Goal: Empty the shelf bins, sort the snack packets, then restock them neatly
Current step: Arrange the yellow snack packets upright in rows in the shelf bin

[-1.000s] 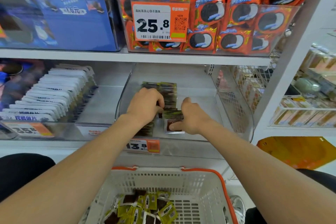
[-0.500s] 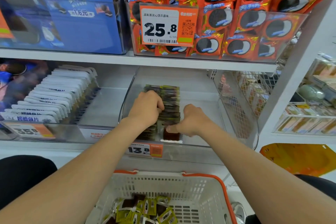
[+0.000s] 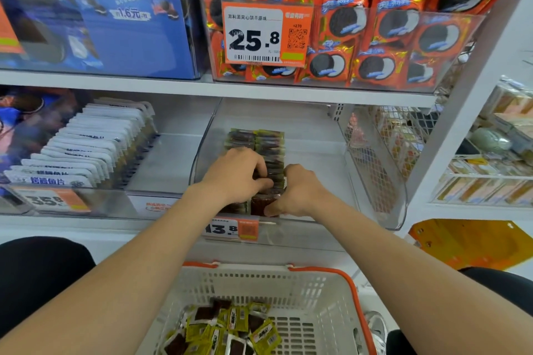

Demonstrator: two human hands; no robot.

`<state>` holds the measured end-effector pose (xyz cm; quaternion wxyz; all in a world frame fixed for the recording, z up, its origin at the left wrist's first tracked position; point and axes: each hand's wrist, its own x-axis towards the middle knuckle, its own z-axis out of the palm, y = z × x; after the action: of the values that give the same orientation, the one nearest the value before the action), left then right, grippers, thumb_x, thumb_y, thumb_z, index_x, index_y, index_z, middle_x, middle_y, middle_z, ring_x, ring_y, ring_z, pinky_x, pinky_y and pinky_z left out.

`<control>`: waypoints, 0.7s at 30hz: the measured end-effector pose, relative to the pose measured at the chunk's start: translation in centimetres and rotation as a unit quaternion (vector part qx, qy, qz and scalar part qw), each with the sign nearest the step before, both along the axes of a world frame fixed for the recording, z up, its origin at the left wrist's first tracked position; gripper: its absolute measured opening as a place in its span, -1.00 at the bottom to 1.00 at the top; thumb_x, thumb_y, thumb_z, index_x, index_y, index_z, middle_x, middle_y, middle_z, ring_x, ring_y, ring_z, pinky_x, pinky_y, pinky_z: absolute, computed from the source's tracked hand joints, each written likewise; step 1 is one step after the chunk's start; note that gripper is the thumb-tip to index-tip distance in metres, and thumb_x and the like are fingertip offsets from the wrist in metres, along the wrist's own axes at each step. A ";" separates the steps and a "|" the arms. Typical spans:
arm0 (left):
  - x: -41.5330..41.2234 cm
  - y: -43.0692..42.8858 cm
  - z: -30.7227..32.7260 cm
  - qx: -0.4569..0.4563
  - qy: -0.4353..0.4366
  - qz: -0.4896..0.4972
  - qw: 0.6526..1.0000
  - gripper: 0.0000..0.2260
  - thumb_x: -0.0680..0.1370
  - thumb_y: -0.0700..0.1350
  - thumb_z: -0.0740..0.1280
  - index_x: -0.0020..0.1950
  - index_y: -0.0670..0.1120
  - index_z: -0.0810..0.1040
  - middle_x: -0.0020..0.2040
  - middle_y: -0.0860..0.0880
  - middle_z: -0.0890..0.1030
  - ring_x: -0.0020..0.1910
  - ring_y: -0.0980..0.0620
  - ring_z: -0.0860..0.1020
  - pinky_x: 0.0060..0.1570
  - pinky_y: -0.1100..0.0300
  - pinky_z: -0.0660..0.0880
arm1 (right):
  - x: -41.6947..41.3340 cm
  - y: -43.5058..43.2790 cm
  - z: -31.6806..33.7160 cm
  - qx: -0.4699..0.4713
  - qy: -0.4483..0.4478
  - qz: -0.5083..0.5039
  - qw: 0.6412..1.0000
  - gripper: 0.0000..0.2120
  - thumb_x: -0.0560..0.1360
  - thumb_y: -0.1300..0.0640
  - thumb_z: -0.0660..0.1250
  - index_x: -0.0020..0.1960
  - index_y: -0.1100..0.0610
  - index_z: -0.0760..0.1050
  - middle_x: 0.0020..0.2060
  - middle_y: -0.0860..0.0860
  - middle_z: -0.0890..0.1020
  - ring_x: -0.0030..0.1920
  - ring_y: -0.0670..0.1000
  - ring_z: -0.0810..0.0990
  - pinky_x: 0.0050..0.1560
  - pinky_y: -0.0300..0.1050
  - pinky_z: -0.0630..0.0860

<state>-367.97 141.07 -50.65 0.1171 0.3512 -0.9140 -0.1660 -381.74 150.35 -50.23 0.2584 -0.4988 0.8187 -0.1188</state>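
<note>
Step in hand, by our reading: restocking. The clear bin (image 3: 315,153) on the middle shelf holds one row of packets (image 3: 269,141), stood on edge and running front to back, a little left of the bin's centre. More of the same snack lies as loose packets (image 3: 230,326) in the basket (image 3: 323,271) below our arms.

Left hand (image 3: 235,176): fingers curled over the top of the row, gripping and bracing it.

Right hand (image 3: 298,193): thumb and forefinger pinch the front packet (image 3: 261,204), held upright against the near end of the row, just behind the bin's front wall. We cannot quite tell how far the other fingers wrap behind it, since the hand covers them.

Next move, as we judge it:
- Seat the front packet flush with the row.
- Let go without the row fanning forward. It has nothing beside it to lean on, so one hand should brace while the other releases.
- Then reach down to the basket for more.

Materials:
- **Packets:** small, flat and squarish, in glossy film. Each has a dark brown panel with a yellow-green printed band. They probably slide against one another.
- **Bin:** hard transparent plastic with rounded corners, catching glare.
- **Basket:** white plastic lattice with an orange rim.
- **Price tag (image 3: 230,229):** fixed to the bin's front.
</note>
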 end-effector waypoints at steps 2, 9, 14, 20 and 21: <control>0.5 -0.1 0.4 0.018 -0.011 -0.010 1.000 -0.75 0.51 0.15 0.54 0.13 0.09 0.73 0.15 0.10 0.67 0.15 0.05 0.59 0.18 -0.02 0.56 | -0.3 0.3 0.2 -0.005 0.005 0.005 1.000 -0.30 0.31 -0.09 0.69 0.24 0.19 0.43 0.07 0.06 0.55 0.15 0.11 0.55 -0.05 -0.10 0.47; 0.0 1.2 0.1 -0.039 0.031 0.052 0.997 -0.97 0.53 0.02 0.55 -0.09 0.11 0.75 -0.10 0.10 0.69 -0.09 0.00 0.63 -0.08 0.02 0.61 | 0.2 0.0 -0.4 -0.018 -0.085 -0.047 0.995 -0.58 0.39 -0.04 0.64 -0.02 0.13 0.47 -0.18 0.07 0.70 -0.18 0.02 0.71 -0.16 -0.06 0.66; 0.4 1.1 0.4 -0.038 0.023 0.005 0.999 -0.92 0.57 -0.04 0.51 0.03 0.01 0.76 -0.01 0.03 0.71 -0.03 0.00 0.64 0.01 0.04 0.59 | 0.1 0.0 0.1 -0.013 -0.223 -0.083 0.971 -0.74 0.41 0.30 0.57 0.03 0.23 0.58 -0.04 0.20 0.69 -0.10 0.15 0.76 -0.07 0.06 0.74; 1.4 2.2 0.9 -0.066 0.065 -0.001 0.996 -0.90 0.61 -0.15 0.42 0.05 0.01 0.73 -0.04 0.08 0.64 -0.10 0.15 0.51 -0.04 0.22 0.48 | -1.0 0.8 0.7 0.030 -0.200 -0.059 0.978 -0.61 0.43 0.09 0.62 0.12 0.25 0.57 -0.01 0.20 0.71 -0.04 0.10 0.75 -0.03 -0.01 0.73; 1.6 2.5 1.1 -0.062 0.072 -0.005 0.995 -0.88 0.62 -0.15 0.41 0.04 0.03 0.72 -0.06 0.09 0.66 -0.12 0.17 0.52 -0.03 0.21 0.52 | -1.0 1.0 0.6 0.029 -0.189 -0.042 0.981 -0.61 0.43 0.06 0.62 0.09 0.25 0.58 -0.01 0.19 0.71 -0.02 0.08 0.75 0.00 -0.01 0.73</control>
<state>-366.36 143.60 -49.54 0.2034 0.3261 -0.9134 -0.1344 -382.78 151.35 -49.61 0.4176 -0.4248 0.7786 -0.1973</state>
